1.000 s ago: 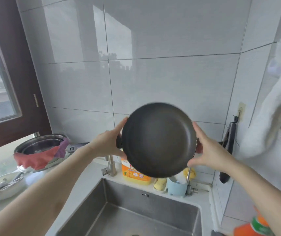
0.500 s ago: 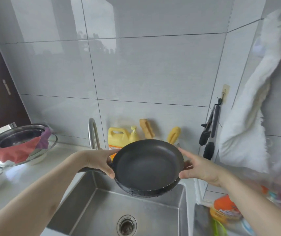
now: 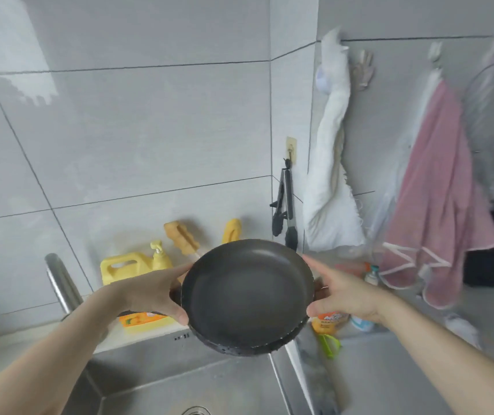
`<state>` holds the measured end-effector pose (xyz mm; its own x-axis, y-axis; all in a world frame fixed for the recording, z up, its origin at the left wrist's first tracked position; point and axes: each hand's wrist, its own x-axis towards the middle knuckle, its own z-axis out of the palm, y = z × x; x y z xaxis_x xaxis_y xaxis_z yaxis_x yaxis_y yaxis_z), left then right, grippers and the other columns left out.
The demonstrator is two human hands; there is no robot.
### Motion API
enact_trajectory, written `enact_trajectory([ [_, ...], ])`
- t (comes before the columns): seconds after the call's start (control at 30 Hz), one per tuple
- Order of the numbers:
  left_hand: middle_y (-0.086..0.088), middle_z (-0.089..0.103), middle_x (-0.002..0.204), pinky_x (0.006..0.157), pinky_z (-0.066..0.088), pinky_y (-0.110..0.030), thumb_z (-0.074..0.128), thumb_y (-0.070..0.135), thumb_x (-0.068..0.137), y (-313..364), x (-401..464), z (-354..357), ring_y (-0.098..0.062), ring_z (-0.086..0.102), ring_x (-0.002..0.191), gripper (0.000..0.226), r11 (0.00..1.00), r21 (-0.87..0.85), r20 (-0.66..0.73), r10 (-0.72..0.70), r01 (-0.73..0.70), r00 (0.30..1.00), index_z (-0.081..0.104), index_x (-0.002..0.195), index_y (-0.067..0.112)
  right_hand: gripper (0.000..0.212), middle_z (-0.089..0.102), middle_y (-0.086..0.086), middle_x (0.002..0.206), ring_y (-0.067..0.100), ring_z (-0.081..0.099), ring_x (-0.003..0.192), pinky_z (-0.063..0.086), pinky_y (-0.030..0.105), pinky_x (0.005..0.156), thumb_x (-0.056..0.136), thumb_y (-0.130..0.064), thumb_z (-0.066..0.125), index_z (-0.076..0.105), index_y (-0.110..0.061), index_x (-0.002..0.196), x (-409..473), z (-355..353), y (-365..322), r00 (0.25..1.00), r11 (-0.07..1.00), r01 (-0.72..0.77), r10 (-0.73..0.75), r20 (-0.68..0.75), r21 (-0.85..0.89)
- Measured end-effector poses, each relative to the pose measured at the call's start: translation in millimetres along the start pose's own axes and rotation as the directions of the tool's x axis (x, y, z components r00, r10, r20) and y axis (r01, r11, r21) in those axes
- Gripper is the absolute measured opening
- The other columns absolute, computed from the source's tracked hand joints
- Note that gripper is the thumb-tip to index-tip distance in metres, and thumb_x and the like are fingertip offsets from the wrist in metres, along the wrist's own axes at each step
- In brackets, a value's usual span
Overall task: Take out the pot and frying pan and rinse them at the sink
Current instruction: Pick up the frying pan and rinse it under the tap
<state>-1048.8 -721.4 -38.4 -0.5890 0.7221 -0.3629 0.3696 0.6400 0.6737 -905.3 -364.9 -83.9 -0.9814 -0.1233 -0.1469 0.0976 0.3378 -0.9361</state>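
**Head view: pan held over sink, not yet rinsed**

Head view, left to right. Steel tap (image 3: 60, 283) at far left, no water seen running. Yellow jug (image 3: 126, 269) against the tiled wall behind it. Left hand (image 3: 153, 292) on the pan's left edge, thumb hooked over the rim, fingers curled underneath: a firm grip, partly closed rather than spread. Dark pan (image 3: 247, 295) in the middle, tipped toward the camera, dry-looking inside, raised above the back right corner of the sink (image 3: 179, 381) and touching nothing but the hands. Handle not visible; cannot tell which way it points. Right hand (image 3: 347, 292) on the opposite edge, index finger stretched along the rim, thumb low against the side, remaining fingers hidden behind; clasping the pan, though how tightly cannot be told. Black tongs (image 3: 283, 211) on a hook above, then a white cloth (image 3: 329, 190) and a pink towel (image 3: 440, 205) further right on the wall. No pot in sight.

Step in hand, as judged: bringing the pan to the sink, ahead of rinsing. Next move likely calls for lowering the pan into the basin toward the tap, freeing one hand to turn on the water, and holding the pan steady with the other alone, with care for a slippery rim once wet.
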Motion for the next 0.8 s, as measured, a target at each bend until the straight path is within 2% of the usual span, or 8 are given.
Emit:
enact_trajectory([
  [0.07,-0.007,0.072,0.105,0.088,0.054,-0.045,0.081,0.013,0.069,10,14,3,-0.028,0.067,0.095,0.105,0.998,0.012,0.074,0.063,-0.064,0.995,0.022,0.142,0.06,0.103,0.06,0.034,0.11,0.035,0.056,0.086,0.047,0.058,0.078,0.069,-0.002,0.08,0.032,-0.055,0.143,-28,1,2,1.0,0.999,0.016,-0.016,-0.022,0.036],
  [0.1,-0.009,0.071,0.107,0.093,0.052,-0.049,0.081,0.013,0.068,18,22,8,-0.03,0.067,0.1,0.106,0.995,0.031,0.107,0.091,-0.095,0.99,0.021,0.143,0.06,0.102,0.061,0.033,0.113,0.033,0.058,0.089,0.048,0.061,0.082,0.072,0.003,0.077,0.032,-0.053,0.144,-48,0,3,0.998,0.999,0.021,-0.019,-0.06,0.036],
  [0.2,-0.009,0.071,0.099,0.094,0.052,-0.049,0.082,0.016,0.065,45,40,24,-0.027,0.068,0.097,0.105,0.986,0.086,0.127,0.132,-0.144,0.983,0.024,0.14,0.063,0.104,0.069,0.018,0.115,0.028,0.067,0.101,0.051,0.046,0.099,0.078,0.006,0.074,0.023,-0.051,0.148,-99,-1,3,0.986,1.0,-0.005,0.006,-0.167,0.01],
  [0.3,-0.013,0.07,0.099,0.096,0.051,-0.048,0.084,0.015,0.065,85,56,53,-0.028,0.069,0.097,0.102,0.969,0.073,0.23,0.216,-0.238,0.949,0.03,0.138,0.061,0.098,0.073,0.006,0.11,0.018,0.069,0.098,0.054,0.031,0.092,0.081,0.014,0.067,0.025,-0.045,0.146,-165,1,5,0.959,0.998,-0.037,0.047,-0.279,0.043],
  [0.43,-0.008,0.072,0.093,0.092,0.054,-0.047,0.084,0.018,0.064,150,76,102,-0.025,0.069,0.093,0.106,0.925,0.13,0.34,0.297,-0.358,0.892,0.025,0.143,0.057,0.104,0.073,0.012,0.11,0.026,0.068,0.105,0.051,0.039,0.1,0.079,0.006,0.074,0.018,-0.04,0.153,-257,-4,22,0.888,0.991,-0.115,0.135,-0.44,0.071],
  [0.57,-0.02,0.068,0.093,0.085,0.053,-0.055,0.082,0.004,0.068,224,82,172,-0.035,0.067,0.088,0.101,0.867,0.088,0.48,0.394,-0.49,0.784,0.032,0.141,0.053,0.102,0.073,0.01,0.11,0.023,0.069,0.106,0.052,0.036,0.097,0.076,0.001,0.078,0.024,-0.044,0.15,-363,1,40,0.774,0.974,-0.171,0.227,-0.592,0.151],
  [0.67,-0.012,0.072,0.101,0.088,0.054,-0.053,0.083,0.007,0.067,286,81,234,-0.031,0.069,0.097,0.102,0.813,0.105,0.579,0.419,-0.573,0.7,0.032,0.143,0.051,0.099,0.075,0.0,0.107,0.016,0.071,0.101,0.053,0.025,0.086,0.075,0.004,0.078,0.029,-0.045,0.145,-452,11,56,0.642,0.95,-0.195,0.311,-0.701,0.242],
  [0.8,-0.013,0.072,0.099,0.087,0.055,-0.04,0.086,0.014,0.064,372,66,334,-0.027,0.07,0.098,0.108,0.742,0.113,0.653,0.446,-0.661,0.612,0.027,0.148,0.047,0.11,0.068,0.004,0.124,0.015,0.067,0.112,0.05,0.033,0.099,0.068,-0.013,0.087,0.022,-0.048,0.15,-582,26,71,0.496,0.928,-0.225,0.372,-0.785,0.297],
])
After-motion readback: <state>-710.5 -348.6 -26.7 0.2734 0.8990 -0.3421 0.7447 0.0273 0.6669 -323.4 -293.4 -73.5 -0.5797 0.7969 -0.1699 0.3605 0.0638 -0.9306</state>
